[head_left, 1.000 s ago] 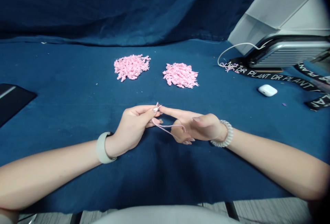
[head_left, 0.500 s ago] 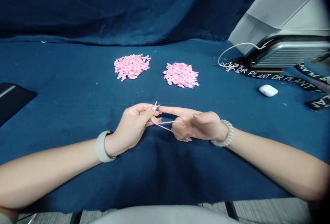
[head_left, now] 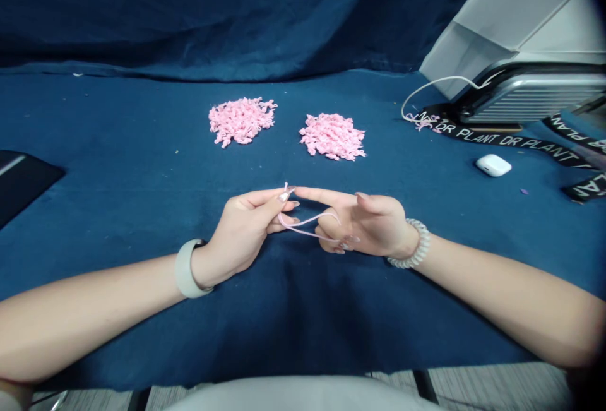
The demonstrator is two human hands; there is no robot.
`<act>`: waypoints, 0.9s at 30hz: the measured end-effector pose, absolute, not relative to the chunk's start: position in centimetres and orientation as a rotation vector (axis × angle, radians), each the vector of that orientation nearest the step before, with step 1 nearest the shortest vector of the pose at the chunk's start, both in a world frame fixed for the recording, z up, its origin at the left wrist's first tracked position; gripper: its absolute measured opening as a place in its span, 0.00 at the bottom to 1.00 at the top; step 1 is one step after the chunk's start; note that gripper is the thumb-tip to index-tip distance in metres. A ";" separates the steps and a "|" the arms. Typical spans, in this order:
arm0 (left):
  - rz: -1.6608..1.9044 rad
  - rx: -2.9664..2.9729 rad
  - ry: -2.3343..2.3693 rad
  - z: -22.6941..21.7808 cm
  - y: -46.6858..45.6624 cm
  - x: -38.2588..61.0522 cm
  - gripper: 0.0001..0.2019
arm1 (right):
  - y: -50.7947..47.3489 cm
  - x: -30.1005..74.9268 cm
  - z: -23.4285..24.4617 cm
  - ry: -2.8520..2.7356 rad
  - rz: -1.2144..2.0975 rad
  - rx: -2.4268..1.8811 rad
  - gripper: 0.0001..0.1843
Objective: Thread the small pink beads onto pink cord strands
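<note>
A thin pink elastic cord (head_left: 305,225) forms a small loop stretched between the person's 2 hands, just above a dark blue cloth (head_left: 142,196). The left hand (head_left: 239,228) pinches the cord between thumb and curled fingers, and a short tip of it sticks up past the thumbnail. The right hand (head_left: 364,225) is partly spread, its index finger reaching out flat until it nearly meets or touches the left thumb, while its lower fingers curl under. The cord runs to those fingers, but exactly how it sits on them cannot be told. A pale wristband (head_left: 187,269) circles the left wrist and a white coil bracelet (head_left: 416,245) the right. Ahead lie 2 separate piles of pink curled pieces (head_left: 241,122) (head_left: 332,137). Farther right are a white earbud case (head_left: 493,165), a black printed strap (head_left: 502,139) and a silver ridged case (head_left: 534,98) with a white cable (head_left: 426,95).
</note>
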State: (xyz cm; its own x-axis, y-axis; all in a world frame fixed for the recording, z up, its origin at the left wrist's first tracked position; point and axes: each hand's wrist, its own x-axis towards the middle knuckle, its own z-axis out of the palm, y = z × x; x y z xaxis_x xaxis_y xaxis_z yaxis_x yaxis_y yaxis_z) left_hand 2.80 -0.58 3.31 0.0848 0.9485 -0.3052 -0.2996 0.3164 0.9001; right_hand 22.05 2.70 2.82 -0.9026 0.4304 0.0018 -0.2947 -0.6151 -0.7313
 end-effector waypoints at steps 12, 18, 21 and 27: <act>1.000 0.829 1.130 2.9 -0.9 2.6 0.21 | 2.7 22.2 2.8 -1.266 2.523 -0.179 0.46; 1.002 0.845 1.122 2.8 -0.9 2.7 0.21 | 2.8 22.3 2.4 -1.287 2.527 -0.143 0.46; 1.012 0.846 1.122 2.8 -0.8 2.7 0.20 | 2.8 22.3 2.3 -1.289 2.519 -0.150 0.45; 1.053 0.841 1.138 2.8 -0.6 2.5 0.16 | 2.7 22.3 2.6 -1.297 2.485 -0.173 0.44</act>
